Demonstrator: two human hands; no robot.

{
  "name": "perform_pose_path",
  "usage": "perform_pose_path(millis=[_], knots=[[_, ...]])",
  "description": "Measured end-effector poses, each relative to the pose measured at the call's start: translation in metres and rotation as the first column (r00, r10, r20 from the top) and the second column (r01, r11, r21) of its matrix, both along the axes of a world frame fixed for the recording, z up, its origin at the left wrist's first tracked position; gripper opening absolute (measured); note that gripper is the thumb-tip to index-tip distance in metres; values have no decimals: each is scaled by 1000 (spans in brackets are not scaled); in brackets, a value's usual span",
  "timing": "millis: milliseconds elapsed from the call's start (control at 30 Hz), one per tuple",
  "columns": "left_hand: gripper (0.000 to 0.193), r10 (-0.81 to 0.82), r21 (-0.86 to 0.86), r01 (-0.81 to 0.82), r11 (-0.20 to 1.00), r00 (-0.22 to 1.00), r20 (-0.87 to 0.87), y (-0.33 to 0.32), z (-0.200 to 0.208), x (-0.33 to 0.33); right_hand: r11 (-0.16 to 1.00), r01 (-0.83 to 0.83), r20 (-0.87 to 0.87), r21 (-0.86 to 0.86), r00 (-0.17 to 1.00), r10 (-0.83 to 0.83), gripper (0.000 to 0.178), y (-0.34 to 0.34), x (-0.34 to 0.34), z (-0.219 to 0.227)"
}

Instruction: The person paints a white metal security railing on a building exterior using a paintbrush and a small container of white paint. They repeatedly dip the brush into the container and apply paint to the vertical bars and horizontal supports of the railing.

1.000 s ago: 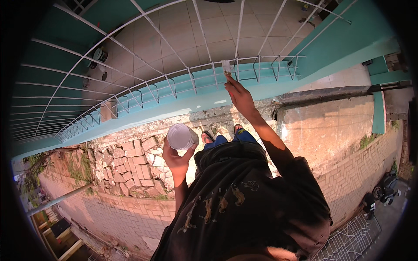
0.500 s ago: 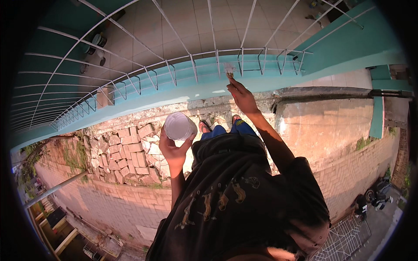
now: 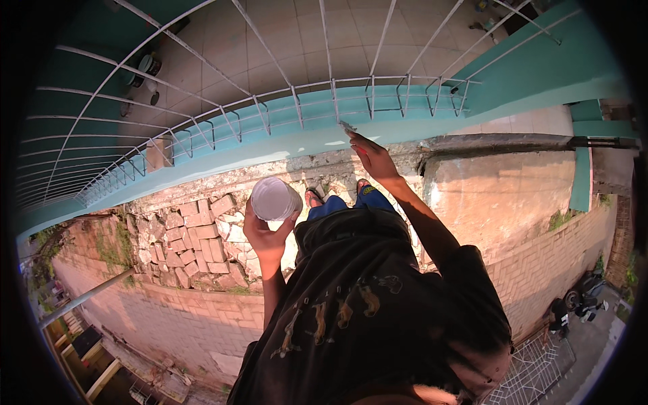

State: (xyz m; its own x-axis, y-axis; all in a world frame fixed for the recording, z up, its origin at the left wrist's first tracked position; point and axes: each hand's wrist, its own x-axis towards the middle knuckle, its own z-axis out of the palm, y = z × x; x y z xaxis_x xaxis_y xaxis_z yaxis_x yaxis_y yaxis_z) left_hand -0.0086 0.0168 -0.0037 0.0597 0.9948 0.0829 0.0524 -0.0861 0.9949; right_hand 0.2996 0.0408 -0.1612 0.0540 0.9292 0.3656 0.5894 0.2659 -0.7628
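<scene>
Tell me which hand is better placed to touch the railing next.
Right, most likely: the right hand holds the brush close to the railing, while the left hand holds a white cup farther back.

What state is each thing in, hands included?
Left hand: curled around white cylindrical container
Container: held; lidded or open, unclear
Right hand: gripping small pale brush
Brush: held near teal painted ledge; contact unclear
White metal grille: standing along ledge
Reddish rectangular bricks: irregularly laid, some broken
</scene>
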Motion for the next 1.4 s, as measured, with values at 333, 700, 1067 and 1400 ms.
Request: perform_pose_path(millis=[333, 700, 1067, 1400], knots=[[70, -5, -28, 5, 1000, 1000, -22, 0, 3, 0, 999, 37, 98, 17, 994, -39, 20, 0, -6, -6], [70, -34, -6, 34, 999, 999, -22, 1, 5, 4, 984, 171, 129, 41, 976, -175, 21, 4, 0, 1], [68, -1, 16, 2, 1000, 999, -37, -1, 2, 3, 917, 397, -192, 42, 904, -383, 19, -21, 15, 26], [72, -19, -25, 18, 1000, 999, -39, 1, 3, 14, 863, 477, -869, -168, 342, -358, 31, 9, 57, -17]])
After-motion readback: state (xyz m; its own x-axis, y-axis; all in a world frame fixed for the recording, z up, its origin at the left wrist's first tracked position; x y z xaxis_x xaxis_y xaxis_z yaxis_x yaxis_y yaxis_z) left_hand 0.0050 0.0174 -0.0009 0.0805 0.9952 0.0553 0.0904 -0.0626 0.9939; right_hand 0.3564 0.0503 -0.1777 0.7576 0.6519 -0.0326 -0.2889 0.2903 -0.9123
